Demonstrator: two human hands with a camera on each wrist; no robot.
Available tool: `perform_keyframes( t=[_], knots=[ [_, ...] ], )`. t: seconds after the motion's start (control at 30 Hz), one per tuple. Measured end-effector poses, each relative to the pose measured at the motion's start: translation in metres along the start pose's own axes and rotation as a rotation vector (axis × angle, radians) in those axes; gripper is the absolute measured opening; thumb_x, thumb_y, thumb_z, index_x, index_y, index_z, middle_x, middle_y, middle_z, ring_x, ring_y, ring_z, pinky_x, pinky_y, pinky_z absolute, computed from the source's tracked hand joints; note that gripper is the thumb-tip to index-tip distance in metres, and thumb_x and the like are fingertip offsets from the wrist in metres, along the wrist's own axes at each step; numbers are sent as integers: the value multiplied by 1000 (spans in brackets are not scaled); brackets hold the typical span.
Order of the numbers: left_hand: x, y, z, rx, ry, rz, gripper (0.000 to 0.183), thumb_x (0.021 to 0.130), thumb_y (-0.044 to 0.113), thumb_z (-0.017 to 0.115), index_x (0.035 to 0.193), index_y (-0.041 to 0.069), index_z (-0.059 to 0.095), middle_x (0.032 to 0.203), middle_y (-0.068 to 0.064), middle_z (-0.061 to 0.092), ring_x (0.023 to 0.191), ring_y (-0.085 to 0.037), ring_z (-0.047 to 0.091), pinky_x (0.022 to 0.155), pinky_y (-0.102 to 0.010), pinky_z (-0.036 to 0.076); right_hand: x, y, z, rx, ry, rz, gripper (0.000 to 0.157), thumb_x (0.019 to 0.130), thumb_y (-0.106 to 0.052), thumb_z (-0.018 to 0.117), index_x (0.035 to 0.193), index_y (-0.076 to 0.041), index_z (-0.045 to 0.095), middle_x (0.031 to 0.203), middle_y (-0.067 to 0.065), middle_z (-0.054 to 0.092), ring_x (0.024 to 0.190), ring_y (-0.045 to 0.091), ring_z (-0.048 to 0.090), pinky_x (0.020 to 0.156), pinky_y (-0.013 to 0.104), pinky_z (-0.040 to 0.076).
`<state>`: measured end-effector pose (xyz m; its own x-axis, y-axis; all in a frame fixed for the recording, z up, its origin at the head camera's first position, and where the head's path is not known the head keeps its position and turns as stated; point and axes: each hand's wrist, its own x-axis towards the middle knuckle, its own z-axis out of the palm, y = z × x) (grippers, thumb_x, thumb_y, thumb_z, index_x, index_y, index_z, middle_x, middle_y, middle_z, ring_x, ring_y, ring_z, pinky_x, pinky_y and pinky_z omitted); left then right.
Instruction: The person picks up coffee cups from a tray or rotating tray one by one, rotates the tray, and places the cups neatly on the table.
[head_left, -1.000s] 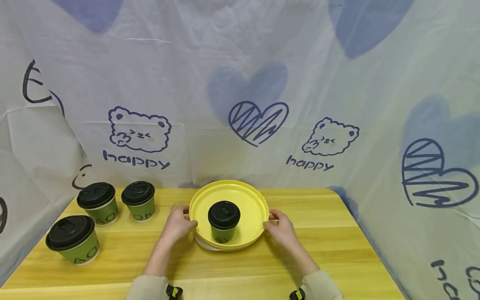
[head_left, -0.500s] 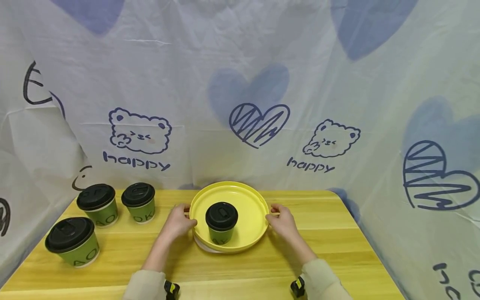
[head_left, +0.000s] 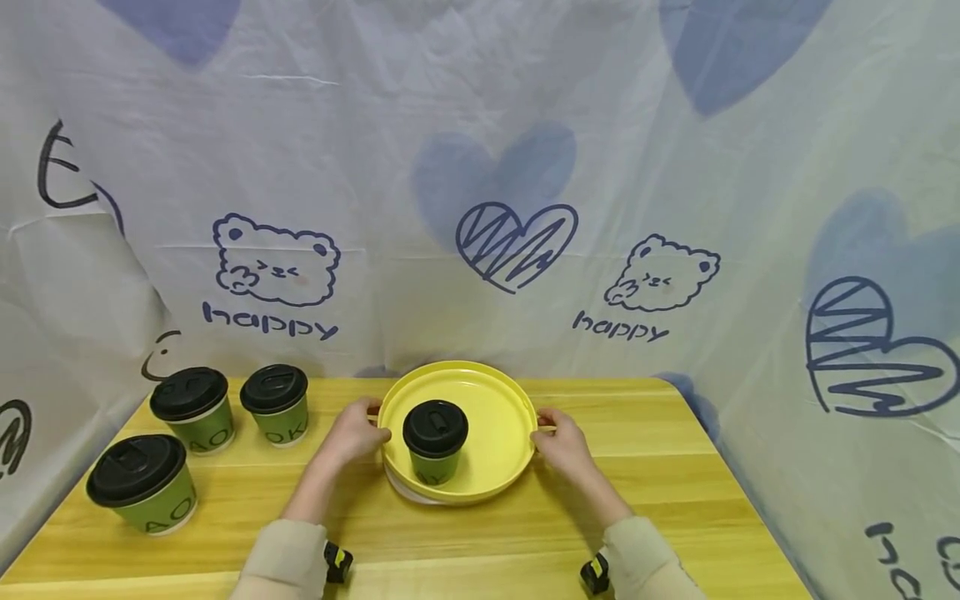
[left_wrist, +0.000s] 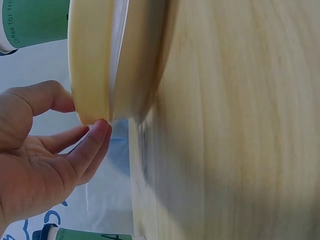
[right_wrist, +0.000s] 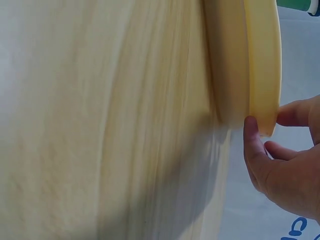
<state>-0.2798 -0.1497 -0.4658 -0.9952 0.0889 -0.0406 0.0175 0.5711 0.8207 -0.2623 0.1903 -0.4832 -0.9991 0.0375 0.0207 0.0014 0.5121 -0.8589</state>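
A round yellow tray with a raised rim sits at the back middle of the table, on a paler round base. One green paper cup with a black lid stands upright on the tray, left of its middle. My left hand pinches the tray's left edge, thumb on the rim and fingertips lower on its side. At the opposite edge, my right hand pinches the rim in the same way. Both wrist views show the tray's yellow side wall between thumb and fingers.
Three more lidded green cups stand at the table's left: a front one, a back-left one and one nearer the tray. A patterned white cloth hangs behind the wooden table and along its sides.
The cup on the tray has shifted slightly left and a little back. Both hands stay at the tray's edges, and the tray keeps about the same place. The other cups have not moved.
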Motion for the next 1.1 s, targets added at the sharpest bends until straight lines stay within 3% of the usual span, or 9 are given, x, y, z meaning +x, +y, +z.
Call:
perform_keyframes(
  t=[0.37,0.6,1.1],
  knots=[
    [-6,1,-2,-34,22,-22,57,91,3,66,142,-15,48,139,-33,57,122,-45,61,100,-51,55,-9,-4,3,21,14,-15,49,92,3,59,140,12,54,129,26,62,104,31,68,72,30,59],
    [-15,2,-1,-41,44,-28,61,89,2,66,143,-16,47,139,-35,56,123,-47,61,100,-50,55,-17,-3,5,36,5,-22,53,92,2,60,143,15,50,129,27,61,103,29,68,71,28,58],
    [-24,1,6,-65,24,-30,57,90,-2,66,142,-18,46,141,-36,51,123,-48,60,98,-48,57,-30,0,7,119,-19,-39,56,93,1,66,143,17,46,129,29,58,97,28,71,71,27,59]
  ],
)
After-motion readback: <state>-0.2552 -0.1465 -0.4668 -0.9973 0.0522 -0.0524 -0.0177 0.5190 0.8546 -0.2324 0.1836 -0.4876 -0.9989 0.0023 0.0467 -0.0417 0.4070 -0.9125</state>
